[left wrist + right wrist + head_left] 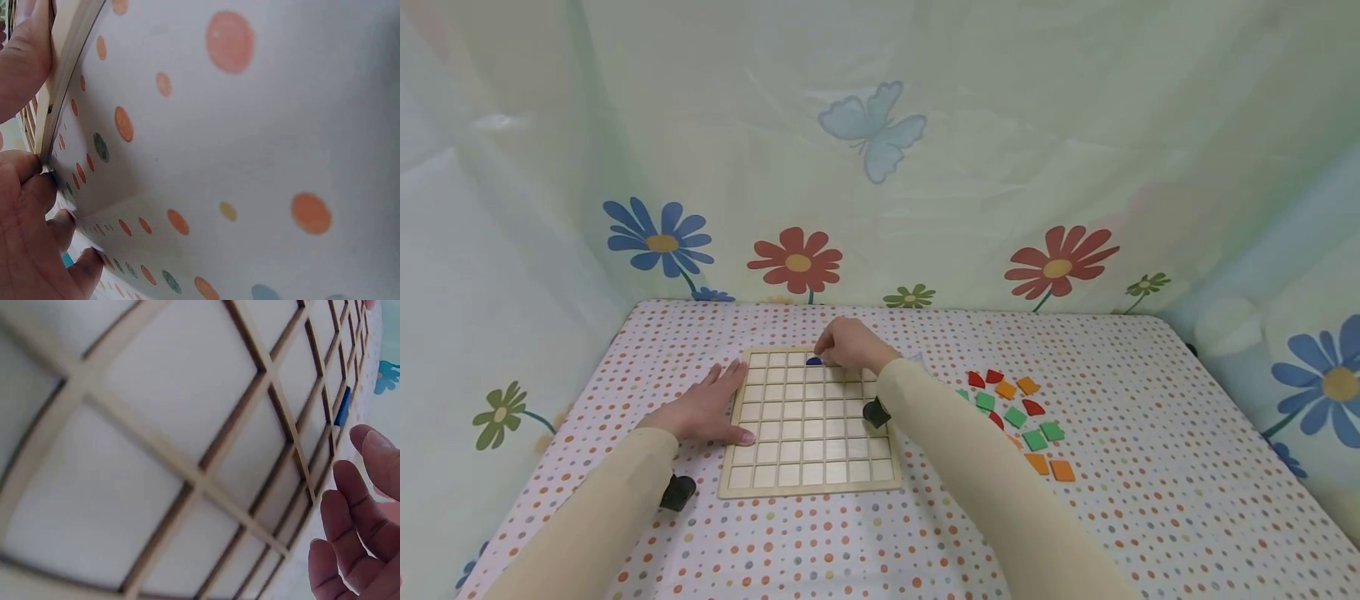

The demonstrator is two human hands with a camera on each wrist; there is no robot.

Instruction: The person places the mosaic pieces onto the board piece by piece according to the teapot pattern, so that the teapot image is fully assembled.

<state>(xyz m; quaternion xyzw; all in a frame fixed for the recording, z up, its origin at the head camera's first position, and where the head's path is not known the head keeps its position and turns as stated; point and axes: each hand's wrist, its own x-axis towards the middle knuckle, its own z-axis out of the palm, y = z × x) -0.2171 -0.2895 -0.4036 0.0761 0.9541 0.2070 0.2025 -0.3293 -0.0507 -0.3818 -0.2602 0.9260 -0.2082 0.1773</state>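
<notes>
A square pale wooden grid board (802,452) lies flat in front of me. One small dark blue piece (814,361) sits in a cell of its far row, and the right wrist view shows the same blue piece (342,407) between the wooden strips. My right hand (850,343) is over the far edge, fingertips close beside that piece; its thumb (378,456) and loosely bent fingers appear with nothing between them. At the board's left edge rests my left hand (706,407), fingers spread. Its thumb (24,69) lies over the wooden rim while the other fingers touch the tablecloth.
Right of the board, loose pieces are scattered: green squares (1034,440), orange squares (1063,471) and red curved pieces (1033,407). A dotted cloth (1150,517) covers the table. Behind it hangs a flowered curtain (970,208). My right forearm crosses between board and pieces.
</notes>
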